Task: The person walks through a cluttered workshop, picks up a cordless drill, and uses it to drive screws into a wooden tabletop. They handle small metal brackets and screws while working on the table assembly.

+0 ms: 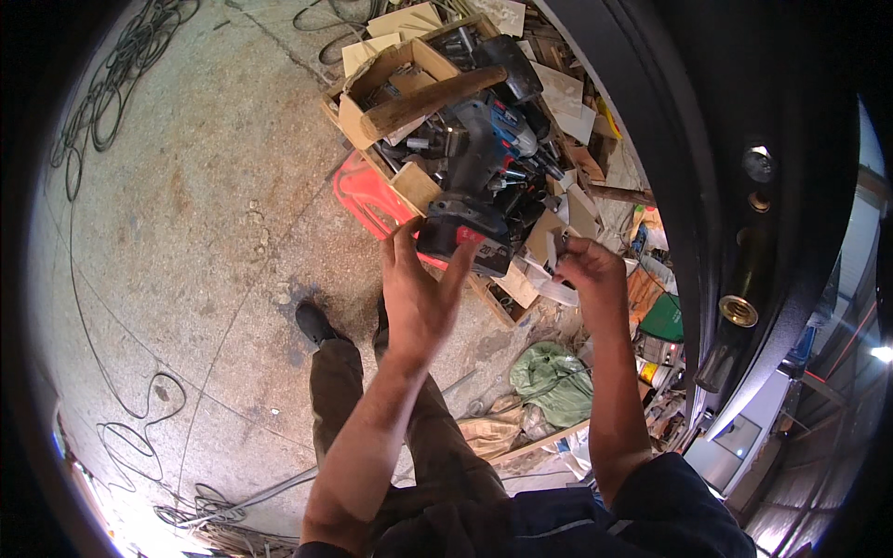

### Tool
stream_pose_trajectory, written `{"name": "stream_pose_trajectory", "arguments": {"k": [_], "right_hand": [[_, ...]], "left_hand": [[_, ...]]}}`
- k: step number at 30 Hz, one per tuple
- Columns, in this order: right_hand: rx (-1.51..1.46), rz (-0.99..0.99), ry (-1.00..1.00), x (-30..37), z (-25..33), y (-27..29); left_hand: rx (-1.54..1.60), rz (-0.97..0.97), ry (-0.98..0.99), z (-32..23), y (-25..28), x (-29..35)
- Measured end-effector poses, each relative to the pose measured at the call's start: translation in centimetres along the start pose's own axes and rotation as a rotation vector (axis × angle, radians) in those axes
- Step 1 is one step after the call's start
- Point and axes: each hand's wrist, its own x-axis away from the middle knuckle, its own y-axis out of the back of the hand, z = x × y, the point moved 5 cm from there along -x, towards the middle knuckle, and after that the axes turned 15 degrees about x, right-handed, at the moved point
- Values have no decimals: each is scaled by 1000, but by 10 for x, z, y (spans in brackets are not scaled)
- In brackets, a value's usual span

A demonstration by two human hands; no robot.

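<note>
A blue and black cordless impact wrench (476, 149) lies across a wooden tool box (391, 172), its battery pack (484, 244) toward me. My left hand (419, 293) is closed around the battery's near left end, thumb on its face and fingers at its far side. To the right of the battery, my right hand (595, 268) has its fingers pinched together over a whitish plastic piece (551, 286). What lies between those fingertips is too small and partly hidden to tell. A mallet with a wooden handle (433, 102) rests over the box.
A red plastic case (367, 195) sits left of the box. Boards and scraps surround it, with a green bag (553, 381) nearer me. A large black metal beam (688, 177) rises close on the right. Cables (121, 70) lie coiled on the concrete floor (214, 195).
</note>
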Motion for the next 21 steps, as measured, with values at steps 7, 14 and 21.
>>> {"name": "stream_pose_trajectory", "arguments": {"k": [7,14,21], "right_hand": [[-154,325,-135,60,48,-48],[-426,392,-171,74,47,-55],[-334,282,-160,73,10,-48]], "left_hand": [[546,285,265,-43,-8,60],[641,-8,215,-60,64,43],[249,-435,-394,-195,211,-53]]}}
